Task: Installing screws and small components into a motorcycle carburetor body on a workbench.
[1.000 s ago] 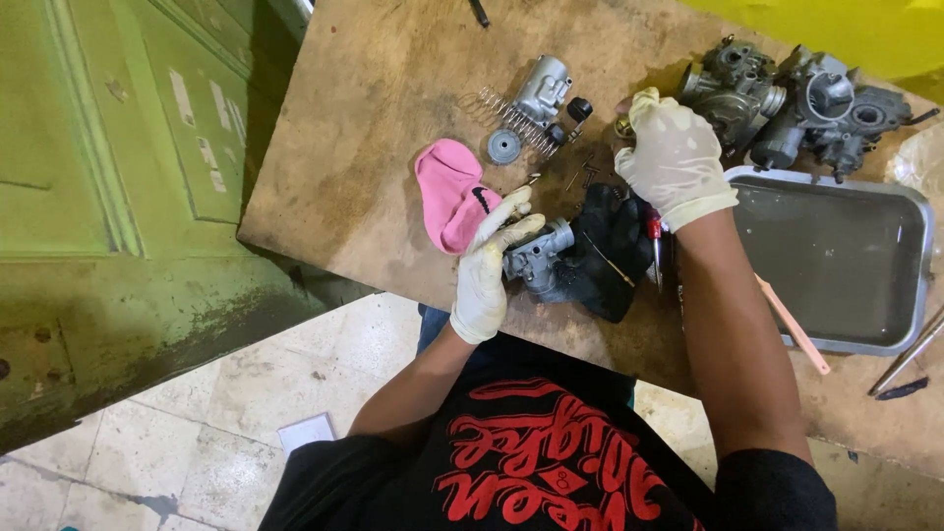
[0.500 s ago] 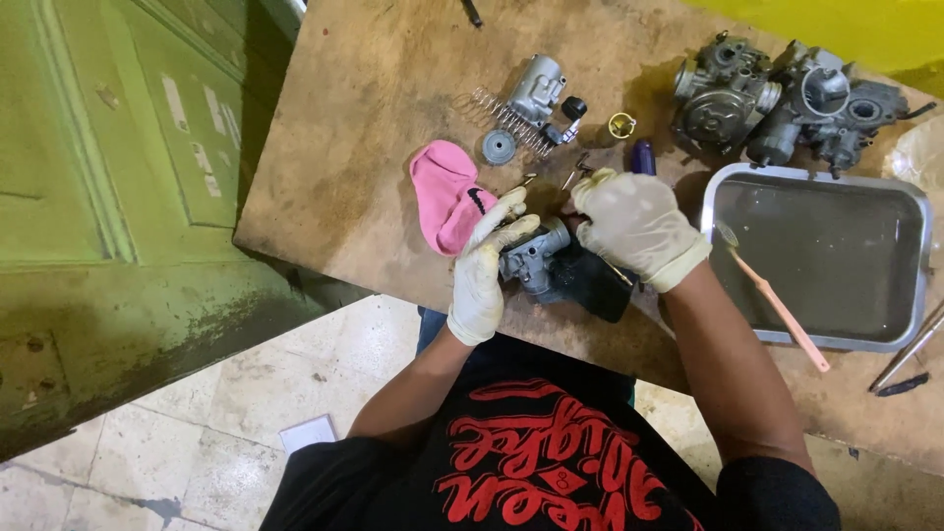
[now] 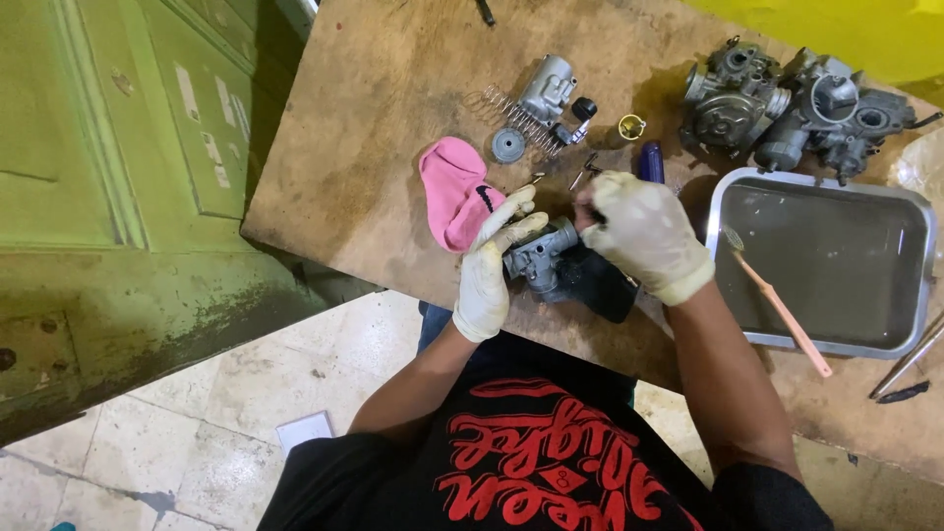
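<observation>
- Overhead, from the head camera, both pale-gloved hands meet near the front edge of the worn brown wooden surface (image 3: 374, 128).
- Left hand (image 3: 492, 270) cradles a small grey metal carburettor body (image 3: 539, 256); its fingers curl partly around the casting, the index finger stretched forward along it.
- Right hand (image 3: 644, 231) sits just beside and above that body, fingers bunched tight at its top; whether they pinch a small part cannot be told, as the glove hides the tips.
- Under the body lies a crumpled black cloth (image 3: 600, 285), touching it.
- Already taken off, judging by the layout, several pieces rest apart behind the hands: a coiled steel spring (image 3: 506, 110), a grey metal cap piece (image 3: 548, 90), a round grey disc (image 3: 507, 146) and a small brass ring (image 3: 631, 126).
- Left of the hands lies a pink rag (image 3: 447, 192).
- Right of them stands a shallow steel tray (image 3: 914, 211) with a pink-handled brush (image 3: 782, 310) leaning over its near rim.
- Beyond the tray, a cluster of grimy grey carburettors (image 3: 796, 103) waits, seemingly untouched.
</observation>
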